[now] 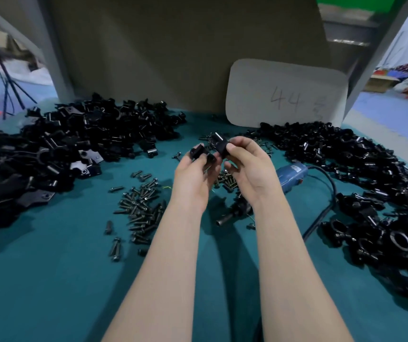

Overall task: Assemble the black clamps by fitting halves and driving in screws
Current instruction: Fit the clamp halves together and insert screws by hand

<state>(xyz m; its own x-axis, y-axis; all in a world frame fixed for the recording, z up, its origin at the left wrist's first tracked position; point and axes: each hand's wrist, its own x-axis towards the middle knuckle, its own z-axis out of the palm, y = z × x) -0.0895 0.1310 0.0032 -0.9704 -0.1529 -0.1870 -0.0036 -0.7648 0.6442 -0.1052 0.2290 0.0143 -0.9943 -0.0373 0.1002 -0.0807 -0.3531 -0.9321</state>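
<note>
Hands meet at frame centre above the teal table point(50, 280): the left hand point(193, 174) pinches a black clamp half point(199, 152), and the right hand point(250, 166) grips a second half point(219, 143) just beside it. Loose screws point(141, 208) lie lower left of them, and a blue electric driver point(290, 175) lies to the right.

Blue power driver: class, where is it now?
Head view: the blue power driver lies on the table, partly under the right hand, beside the right-side clamp pile.
</note>
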